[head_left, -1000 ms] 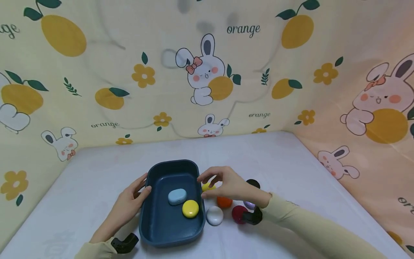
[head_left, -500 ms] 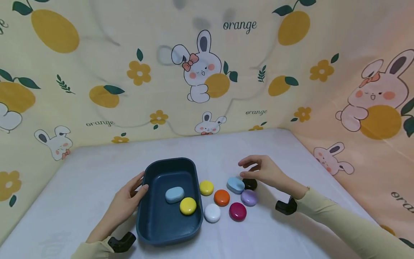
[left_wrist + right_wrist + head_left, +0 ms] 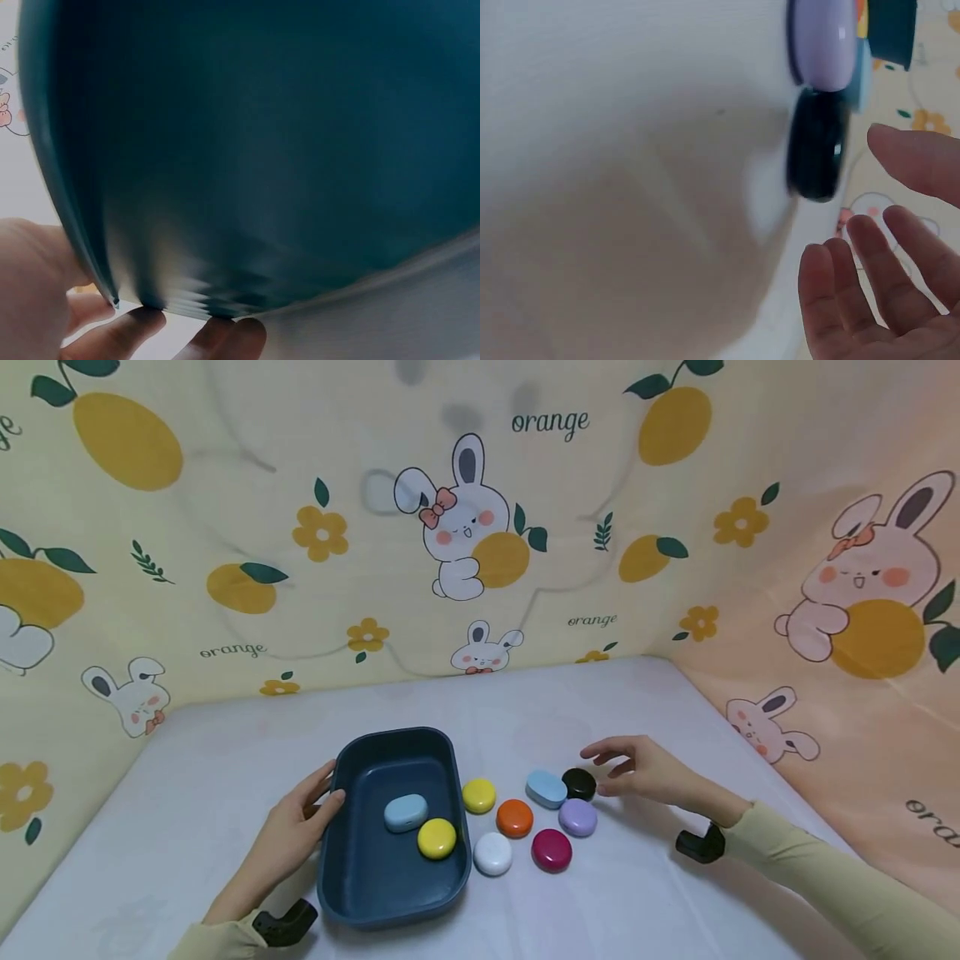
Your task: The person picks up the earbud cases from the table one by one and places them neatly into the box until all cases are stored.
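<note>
I have the right hand spread, thumb and fingers parted just beside the black disc, which lies on the table near the purple disc. My left hand, fingers relaxed, touches the dark-blue tray's side.

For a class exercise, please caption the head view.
Left hand grips a navy tray holding a blue oval piece and yellow disc; right hand hovers beside a black disc.

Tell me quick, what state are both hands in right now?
Left hand: holding the blue tray by its edge.
Right hand: open, holding nothing, near the black disc.
</note>
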`<state>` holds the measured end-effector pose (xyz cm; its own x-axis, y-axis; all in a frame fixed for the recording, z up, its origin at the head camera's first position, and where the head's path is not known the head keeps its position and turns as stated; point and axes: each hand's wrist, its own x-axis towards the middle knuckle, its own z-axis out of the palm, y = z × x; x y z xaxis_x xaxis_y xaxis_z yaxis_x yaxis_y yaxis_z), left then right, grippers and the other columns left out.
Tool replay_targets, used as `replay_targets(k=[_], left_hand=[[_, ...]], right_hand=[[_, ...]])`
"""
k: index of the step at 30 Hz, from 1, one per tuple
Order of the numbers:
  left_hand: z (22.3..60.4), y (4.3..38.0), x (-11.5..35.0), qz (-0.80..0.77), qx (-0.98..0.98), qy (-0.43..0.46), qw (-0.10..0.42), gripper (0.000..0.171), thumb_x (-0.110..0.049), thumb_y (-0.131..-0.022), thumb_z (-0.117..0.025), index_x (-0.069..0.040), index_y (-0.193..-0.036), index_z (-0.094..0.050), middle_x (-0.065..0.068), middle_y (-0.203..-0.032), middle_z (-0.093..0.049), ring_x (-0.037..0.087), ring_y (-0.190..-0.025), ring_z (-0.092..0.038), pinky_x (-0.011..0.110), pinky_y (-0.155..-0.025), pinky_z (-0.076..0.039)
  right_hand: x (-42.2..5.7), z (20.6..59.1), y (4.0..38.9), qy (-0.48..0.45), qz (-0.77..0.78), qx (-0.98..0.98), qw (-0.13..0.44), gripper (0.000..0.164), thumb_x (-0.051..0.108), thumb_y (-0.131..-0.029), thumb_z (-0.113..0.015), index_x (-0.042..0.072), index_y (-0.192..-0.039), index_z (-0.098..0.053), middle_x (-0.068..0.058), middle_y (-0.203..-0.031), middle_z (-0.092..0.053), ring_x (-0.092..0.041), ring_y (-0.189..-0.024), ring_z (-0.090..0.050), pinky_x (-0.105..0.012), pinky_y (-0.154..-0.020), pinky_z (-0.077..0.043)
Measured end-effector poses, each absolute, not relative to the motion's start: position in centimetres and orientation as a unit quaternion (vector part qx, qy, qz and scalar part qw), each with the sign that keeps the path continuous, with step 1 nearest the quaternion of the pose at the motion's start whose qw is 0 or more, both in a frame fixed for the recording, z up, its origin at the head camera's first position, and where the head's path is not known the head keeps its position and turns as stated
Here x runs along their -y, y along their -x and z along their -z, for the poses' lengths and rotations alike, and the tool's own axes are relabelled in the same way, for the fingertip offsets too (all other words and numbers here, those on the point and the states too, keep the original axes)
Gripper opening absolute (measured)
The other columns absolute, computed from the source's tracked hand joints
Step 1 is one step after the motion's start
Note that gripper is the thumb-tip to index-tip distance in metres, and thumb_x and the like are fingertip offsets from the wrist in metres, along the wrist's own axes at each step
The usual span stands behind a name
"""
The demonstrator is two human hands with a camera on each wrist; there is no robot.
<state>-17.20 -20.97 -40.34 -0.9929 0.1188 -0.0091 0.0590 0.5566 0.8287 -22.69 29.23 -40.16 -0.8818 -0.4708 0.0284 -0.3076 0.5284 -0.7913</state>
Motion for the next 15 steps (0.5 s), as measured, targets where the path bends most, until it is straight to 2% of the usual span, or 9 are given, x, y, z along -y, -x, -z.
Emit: replay_targets(k=[10,15], left_hand=[[40.3,17.2,21.1,-0.476,-0.877,-0.047,0.03,0.063,-0.034,-0.104,-0.051,-0.011,-0.157,-0.026,0.025,-0.151,-0.035,0.043,-0.127,-0.047,0.049,-0.093,-0.05],[40.5,17.2,21.1,-0.483,-0.874,-0.046,0.03,0.062,-0.033,-0.104,-0.051,-0.011,-0.156,-0.027,0.025,-0.15,-0.036,0.043,-0.126,-0.049,0.046,-0.087,-0.054]], right_hand=[[-29.0,41.4,23.2,0.215,0.436,-0.865,0.124,0.053,0.006,-0.081,-0.08,0.003,-0.13,-0.062,-0.009,-0.125,-0.063,-0.03,-0.109,-0.059,-0.031,-0.088,-0.053],[-28.9,41.8,23.3,0.223,0.421,-0.871,0.12,0.054,0.007,-0.079,-0.082,0.006,-0.13,-0.063,-0.006,-0.124,-0.064,-0.028,-0.108,-0.058,-0.033,-0.087,-0.053]])
